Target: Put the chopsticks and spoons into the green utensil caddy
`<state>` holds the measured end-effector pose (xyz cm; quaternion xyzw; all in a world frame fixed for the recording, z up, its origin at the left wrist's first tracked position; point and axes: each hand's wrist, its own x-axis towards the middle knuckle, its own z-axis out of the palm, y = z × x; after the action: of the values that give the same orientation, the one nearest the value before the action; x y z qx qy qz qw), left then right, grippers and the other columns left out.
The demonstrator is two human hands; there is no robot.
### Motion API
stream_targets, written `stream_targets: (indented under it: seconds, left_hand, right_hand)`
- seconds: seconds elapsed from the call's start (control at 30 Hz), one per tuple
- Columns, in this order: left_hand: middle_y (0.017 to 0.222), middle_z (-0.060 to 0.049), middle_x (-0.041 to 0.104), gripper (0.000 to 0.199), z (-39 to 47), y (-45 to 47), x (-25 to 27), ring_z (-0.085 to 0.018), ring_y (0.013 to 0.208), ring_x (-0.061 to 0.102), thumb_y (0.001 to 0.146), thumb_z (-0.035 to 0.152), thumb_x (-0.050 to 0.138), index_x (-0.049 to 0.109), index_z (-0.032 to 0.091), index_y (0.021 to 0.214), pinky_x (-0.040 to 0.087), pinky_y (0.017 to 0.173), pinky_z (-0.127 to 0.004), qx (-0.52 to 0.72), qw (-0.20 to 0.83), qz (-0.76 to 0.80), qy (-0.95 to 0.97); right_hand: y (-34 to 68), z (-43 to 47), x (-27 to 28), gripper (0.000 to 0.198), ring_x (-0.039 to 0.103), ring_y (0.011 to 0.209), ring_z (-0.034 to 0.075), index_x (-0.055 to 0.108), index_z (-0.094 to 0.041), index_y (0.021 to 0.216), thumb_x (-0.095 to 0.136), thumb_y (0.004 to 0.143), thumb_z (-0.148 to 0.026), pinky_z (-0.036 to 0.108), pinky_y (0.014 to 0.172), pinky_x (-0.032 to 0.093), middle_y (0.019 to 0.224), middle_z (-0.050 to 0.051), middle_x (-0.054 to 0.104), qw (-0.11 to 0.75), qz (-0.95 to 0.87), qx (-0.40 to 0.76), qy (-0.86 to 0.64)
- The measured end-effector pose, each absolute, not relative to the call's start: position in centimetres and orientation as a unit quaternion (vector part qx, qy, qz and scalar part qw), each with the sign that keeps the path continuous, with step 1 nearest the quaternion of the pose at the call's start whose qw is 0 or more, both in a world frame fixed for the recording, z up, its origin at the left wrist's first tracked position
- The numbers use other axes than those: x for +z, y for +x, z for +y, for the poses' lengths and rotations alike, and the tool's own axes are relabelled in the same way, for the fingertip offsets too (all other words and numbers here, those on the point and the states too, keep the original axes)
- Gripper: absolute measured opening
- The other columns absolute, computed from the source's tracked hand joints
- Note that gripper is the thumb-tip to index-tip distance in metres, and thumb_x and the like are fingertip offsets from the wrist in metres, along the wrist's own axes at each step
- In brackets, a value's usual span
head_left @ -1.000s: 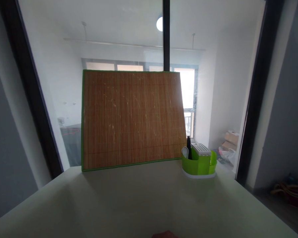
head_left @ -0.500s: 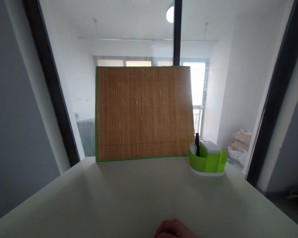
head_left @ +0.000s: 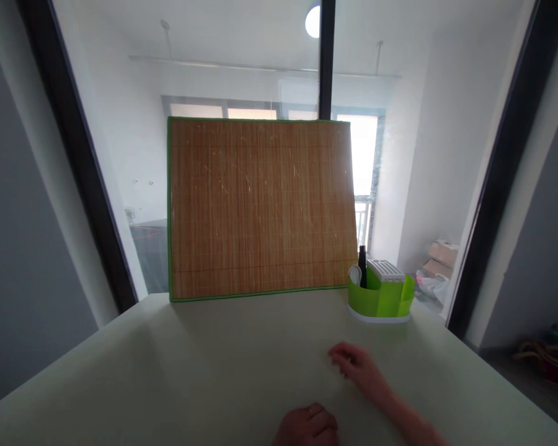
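Find the left hand low in view, over the pale table, with knuckles uppermost. Note fingers folded inward, loosely clenched, with a ring on one; see nothing held. Judge it laid down to rest, though unable to confirm contact with the tabletop.

Find the right hand farther forward, apart from the left, on a forearm reaching in from the lower right. Note slight blur, and fingers bent, with tips toward the left. See no object in them; unable to tell whether pinching something small or merely relaxed, or whether touching the tabletop.

Locate the green caddy at the table's far right, beyond the right hand and untouched by either. Note a flat white base beneath, likely for steadiness. See a white round-ended item and a dark slender item standing in the left compartment, apparently kept upright for easy picking; note a slotted white top in the middle, plausibly for sorting narrow pieces.

Find the brown slatted mat, green-edged, upright at the table's back, before the black post. Judge it propped from behind; unable to see the support. Note the caddy overlapping the lower right corner in view, perhaps as a stop against sliding; unable to confirm contact.
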<state>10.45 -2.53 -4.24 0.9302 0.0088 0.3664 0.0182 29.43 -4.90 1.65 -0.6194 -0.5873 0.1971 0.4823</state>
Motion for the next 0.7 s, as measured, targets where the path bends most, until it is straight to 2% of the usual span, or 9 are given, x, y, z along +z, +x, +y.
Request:
stream_targets:
  seconds: [0.1, 0.2, 0.27, 0.33, 0.43, 0.57, 0.7]
  left_hand:
    - [0.062, 0.0, 0.053, 0.033, -2.0, 10.9, -4.3, -0.009, 0.056, 0.046, 0.088, 0.028, 0.045, 0.051, 0.016, 0.058, 0.033, 0.048, -0.02, 0.439, -0.071, 0.012, 0.896]
    - [0.055, 0.001, 0.043, 0.039, -2.6, 10.8, -4.0, -0.009, 0.052, 0.039, 0.088, 0.029, 0.044, 0.045, 0.016, 0.051, 0.028, 0.046, -0.02, 0.455, -0.112, 0.033, 0.883]
    - [0.052, 0.001, 0.039, 0.041, -2.7, 10.9, -3.9, -0.009, 0.05, 0.037, 0.088, 0.029, 0.042, 0.043, 0.016, 0.05, 0.025, 0.045, -0.021, 0.465, -0.128, 0.042, 0.875]
    - [0.052, 0.002, 0.038, 0.042, -2.7, 11.0, -3.9, -0.009, 0.048, 0.035, 0.089, 0.029, 0.04, 0.043, 0.016, 0.049, 0.024, 0.045, -0.021, 0.475, -0.13, 0.047, 0.869]
    - [0.051, 0.002, 0.037, 0.044, -2.6, 11.2, -4.1, -0.008, 0.046, 0.034, 0.09, 0.031, 0.039, 0.044, 0.016, 0.049, 0.022, 0.043, -0.021, 0.485, -0.116, 0.061, 0.864]
    - [0.049, 0.003, 0.038, 0.043, -2.7, 11.2, -4.3, -0.008, 0.044, 0.036, 0.089, 0.032, 0.04, 0.047, 0.017, 0.049, 0.021, 0.042, -0.021, 0.496, -0.104, 0.072, 0.859]
    - [0.047, 0.003, 0.039, 0.043, -2.6, 11.3, -4.6, -0.007, 0.044, 0.038, 0.088, 0.032, 0.041, 0.047, 0.017, 0.048, 0.024, 0.042, -0.019, 0.499, -0.098, 0.073, 0.858]
  right_hand:
    - [37.3, -4.1, 4.1, 0.048, 0.054, 0.056, 0.016, 0.062, -0.012, 0.098, 0.036, 0.082, -0.049, 0.027, 0.053, 0.044, 0.075, 0.006, 0.062, 0.521, -0.5, 0.107, -0.683]
    - [44.5, -4.1, 5.6, 0.057, 0.056, 0.064, 0.022, 0.054, -0.004, 0.11, 0.027, 0.082, -0.046, 0.033, 0.056, 0.044, 0.085, 0.015, 0.061, 0.515, -0.407, 0.007, -0.754]
    - [47.7, -4.1, 5.7, 0.051, 0.057, 0.075, 0.027, 0.057, -0.006, 0.105, 0.035, 0.077, -0.042, 0.038, 0.063, 0.043, 0.094, 0.018, 0.06, 0.488, -0.38, -0.044, -0.785]
    - [49.6, -3.8, 5.4, 0.042, 0.056, 0.084, 0.028, 0.06, -0.01, 0.1, 0.044, 0.071, -0.037, 0.038, 0.069, 0.042, 0.101, 0.017, 0.059, 0.452, -0.396, -0.066, -0.796]
    - [50.8, -2.6, 4.5, 0.037, 0.058, 0.085, 0.026, 0.061, -0.013, 0.097, 0.05, 0.066, -0.03, 0.035, 0.071, 0.042, 0.106, 0.015, 0.059, 0.405, -0.437, -0.074, -0.8]
    - [51.5, -1.3, 3.8, 0.026, 0.06, 0.079, 0.025, 0.061, -0.015, 0.086, 0.054, 0.067, -0.031, 0.031, 0.065, 0.043, 0.093, 0.014, 0.063, 0.347, -0.483, -0.071, -0.801]
    - [52.1, -1.2, 3.6, 0.026, 0.061, 0.067, 0.023, 0.056, -0.018, 0.073, 0.057, 0.07, -0.044, 0.031, 0.055, 0.041, 0.08, 0.012, 0.063, 0.3, -0.514, -0.074, -0.8]
